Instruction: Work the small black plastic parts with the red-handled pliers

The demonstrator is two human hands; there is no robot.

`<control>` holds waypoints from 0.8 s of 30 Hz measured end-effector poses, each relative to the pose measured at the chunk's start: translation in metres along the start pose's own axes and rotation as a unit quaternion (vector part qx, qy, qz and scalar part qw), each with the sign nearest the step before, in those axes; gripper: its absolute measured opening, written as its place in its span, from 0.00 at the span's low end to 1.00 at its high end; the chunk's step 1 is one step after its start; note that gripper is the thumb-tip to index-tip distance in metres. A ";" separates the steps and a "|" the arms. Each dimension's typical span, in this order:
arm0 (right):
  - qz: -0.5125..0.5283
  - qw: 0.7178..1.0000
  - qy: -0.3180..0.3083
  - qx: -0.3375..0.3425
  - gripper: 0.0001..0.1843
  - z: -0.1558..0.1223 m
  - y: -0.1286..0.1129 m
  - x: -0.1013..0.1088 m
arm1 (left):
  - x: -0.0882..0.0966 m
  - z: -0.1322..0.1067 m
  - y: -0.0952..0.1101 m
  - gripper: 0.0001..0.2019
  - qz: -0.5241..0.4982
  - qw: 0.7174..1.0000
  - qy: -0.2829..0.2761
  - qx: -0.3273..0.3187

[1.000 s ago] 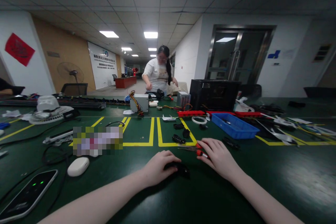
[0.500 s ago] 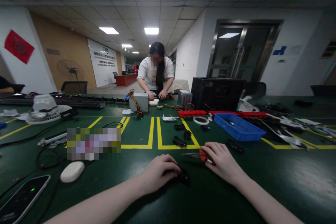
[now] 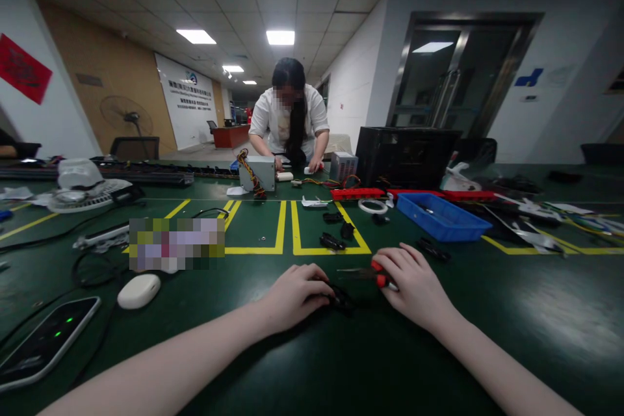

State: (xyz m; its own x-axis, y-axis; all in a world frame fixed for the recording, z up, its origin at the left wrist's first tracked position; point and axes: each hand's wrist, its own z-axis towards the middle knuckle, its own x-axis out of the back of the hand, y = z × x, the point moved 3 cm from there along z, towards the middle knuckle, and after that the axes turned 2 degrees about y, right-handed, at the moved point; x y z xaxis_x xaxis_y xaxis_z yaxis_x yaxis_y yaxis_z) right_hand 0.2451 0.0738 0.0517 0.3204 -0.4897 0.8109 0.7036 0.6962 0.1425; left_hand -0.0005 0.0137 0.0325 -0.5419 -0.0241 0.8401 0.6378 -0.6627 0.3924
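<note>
My left hand (image 3: 302,296) has its fingers closed on a coiled black cable (image 3: 342,301), low over the green table. The cable's far end is dark and hard to make out. To its right, my right hand (image 3: 412,279) grips red-handled pliers (image 3: 358,272) by the handles, with the slim jaws pointing left above the cable. Beyond my hands, a black cable bundle (image 3: 332,242) lies across the yellow tape line. Another black bundle (image 3: 433,249) rests just past my right hand.
A blue tray (image 3: 443,224) stands at the right, near red power strips (image 3: 358,194) and a black computer case (image 3: 404,159). On the left lie a white rounded case (image 3: 139,291) and a phone-like device (image 3: 49,341). A person (image 3: 290,114) works across the table beside a power supply (image 3: 258,173).
The pliers' handles have come closer together in my right hand. My view has tilted down slightly, so the scene sits higher. My left hand stays at the black cable.
</note>
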 end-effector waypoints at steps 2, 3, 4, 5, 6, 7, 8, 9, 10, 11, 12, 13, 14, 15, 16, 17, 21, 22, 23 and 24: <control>-0.002 1.000 0.007 -0.017 0.19 0.001 -0.005 0.005 | 0.000 0.000 -0.001 0.10 -0.002 1.000 0.003 0.000; -0.004 1.000 0.007 -0.020 0.18 0.001 -0.007 0.008 | 0.000 0.000 -0.002 0.10 -0.007 1.000 0.005 0.003; -0.006 1.000 0.005 -0.020 0.17 0.002 -0.010 0.010 | -0.001 0.000 -0.003 0.10 -0.014 1.000 0.008 0.007; -0.007 1.000 0.003 -0.015 0.16 0.002 -0.013 0.012 | -0.001 0.000 -0.005 0.10 -0.022 1.000 0.011 0.010; -0.008 1.000 0.000 -0.010 0.15 0.002 -0.016 0.013 | -0.002 0.000 -0.006 0.10 -0.030 0.999 0.015 0.012; -0.008 1.000 0.000 -0.003 0.14 0.002 -0.019 0.014 | -0.003 0.000 -0.007 0.10 -0.036 0.999 0.018 0.014; -0.007 1.000 0.001 0.005 0.14 0.003 -0.022 0.014 | -0.003 0.000 -0.009 0.09 -0.041 0.999 0.022 0.014; -0.006 1.000 0.001 0.014 0.14 0.003 -0.025 0.014 | -0.004 0.000 -0.010 0.09 -0.044 0.999 0.025 0.013; -0.004 1.000 0.002 0.023 0.16 0.003 -0.027 0.014 | -0.005 0.000 -0.011 0.09 -0.045 0.999 0.028 0.012; -0.002 0.999 0.002 0.034 0.17 0.003 -0.029 0.014 | -0.005 0.000 -0.012 0.09 -0.045 0.998 0.029 0.012; -0.001 0.999 0.001 0.045 0.18 0.003 -0.031 0.014 | -0.005 0.000 -0.012 0.09 -0.045 0.998 0.029 0.012; -0.001 0.999 -0.002 0.054 0.19 0.002 -0.033 0.013 | -0.005 0.000 -0.012 0.09 -0.046 0.998 0.028 0.013; -0.001 0.998 -0.007 0.059 0.20 0.002 -0.034 0.013 | -0.005 0.000 -0.012 0.10 -0.048 0.998 0.027 0.013; -0.003 0.998 -0.013 0.061 0.21 0.002 -0.035 0.013 | -0.005 0.000 -0.012 0.10 -0.051 0.998 0.027 0.013; -0.006 0.998 -0.020 0.061 0.22 0.001 -0.035 0.013 | -0.005 0.000 -0.012 0.10 -0.056 0.998 0.028 0.014; -0.009 0.998 -0.027 0.059 0.23 0.001 -0.036 0.013 | -0.004 0.000 -0.012 0.10 -0.061 0.998 0.029 0.014; -0.024 0.997 -0.033 0.062 0.23 0.001 -0.036 0.013 | -0.005 0.000 -0.014 0.10 -0.080 0.996 0.034 0.016; -0.028 0.997 -0.028 0.064 0.23 0.001 -0.037 0.013 | -0.005 -0.001 -0.014 0.10 -0.082 0.996 0.033 0.016; -0.030 0.997 -0.022 0.067 0.23 0.001 -0.037 0.013 | -0.005 -0.001 -0.015 0.09 -0.085 0.996 0.032 0.016; -0.032 0.997 -0.017 0.069 0.23 0.001 -0.037 0.013 | -0.005 -0.001 -0.015 0.09 -0.086 0.996 0.031 0.016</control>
State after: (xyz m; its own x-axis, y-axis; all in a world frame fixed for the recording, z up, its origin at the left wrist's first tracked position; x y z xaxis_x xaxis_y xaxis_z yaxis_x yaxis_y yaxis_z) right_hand 0.2228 0.0427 0.0574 0.2546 -0.5186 0.8162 0.6276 0.7308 0.2686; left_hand -0.0074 0.0229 0.0220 -0.6769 0.0413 0.7349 0.5487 -0.6372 0.5412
